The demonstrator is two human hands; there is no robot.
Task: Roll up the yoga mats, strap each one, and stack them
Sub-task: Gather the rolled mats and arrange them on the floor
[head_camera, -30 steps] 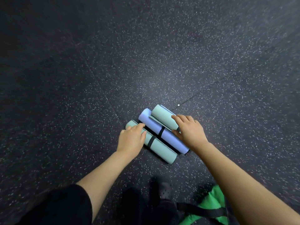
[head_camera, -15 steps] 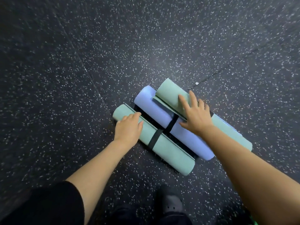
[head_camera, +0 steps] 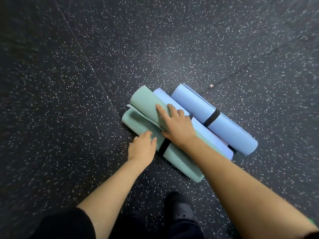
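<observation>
Top green mat (head_camera: 146,105) now sits over the lower green mat (head_camera: 179,161), shifted off the blue one. Four rolled mats on the speckled floor (head_camera: 69,100): two green, two blue (head_camera: 222,121). Right hand (head_camera: 177,125) flat and open on top green; left hand (head_camera: 143,147) open against lower green.

- The person's right hand (head_camera: 178,125), fingers spread flat, covers the middle of the upper green rolled foam mat (head_camera: 146,105); whether that mat has a strap cannot be told.
- The right forearm hides the near part of the middle pale-blue rolled mat (head_camera: 203,131) and its strap.
- The left hand (head_camera: 142,148) covers part of the lower green rolled mat (head_camera: 181,163) beside its black strap (head_camera: 164,146).
- The dark rubber shoe (head_camera: 181,210) shows only in part.
- The speckled black floor (head_camera: 51,83) blurs toward the picture's edges.
- A tiny pale object (head_camera: 211,85) on the floor is too small to identify.
</observation>
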